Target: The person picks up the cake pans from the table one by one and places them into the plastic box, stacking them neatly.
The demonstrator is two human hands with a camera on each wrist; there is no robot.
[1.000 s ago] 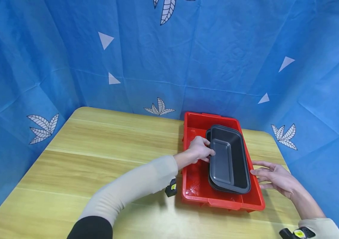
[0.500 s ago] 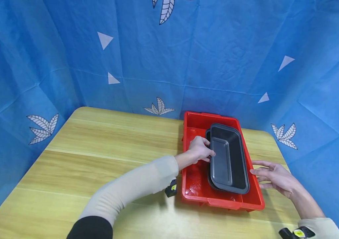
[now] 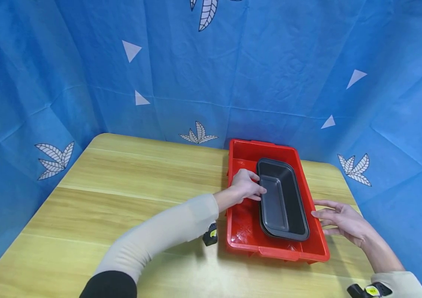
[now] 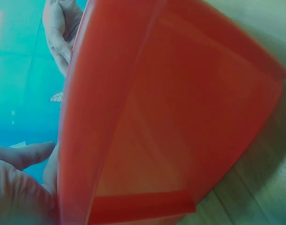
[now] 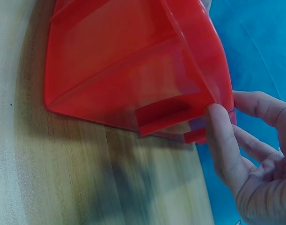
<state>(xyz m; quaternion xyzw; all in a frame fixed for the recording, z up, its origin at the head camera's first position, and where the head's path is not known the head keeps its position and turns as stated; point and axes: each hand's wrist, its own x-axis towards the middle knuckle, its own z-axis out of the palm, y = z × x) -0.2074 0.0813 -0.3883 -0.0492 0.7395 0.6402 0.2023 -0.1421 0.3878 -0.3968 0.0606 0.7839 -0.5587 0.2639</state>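
A dark grey loaf pan (image 3: 276, 207) lies inside a red plastic bin (image 3: 244, 244), on the bin's right side. Beneath it another dark pan's rim shows along the left edge, so the two look nested. My left hand (image 3: 247, 185) reaches over the bin's left wall and pinches the upper pan's left rim, thumb on the inside. In the left wrist view the bin wall hides the pans and most of the fingertips. At the bin's right rim, my right hand (image 3: 343, 219) touches the outside with spread, mostly straight fingers (image 5: 224, 140).
The bin stands on a light wood-grain table (image 3: 140, 178), near its back right corner. A blue curtain (image 3: 181, 74) with white leaf and triangle prints hangs behind and on both sides of the table.
The upper loaf pan has moved slightly left and down, and now lines up closely with the pan below. My left hand shifted slightly left with it; the right hand stayed at the rim.
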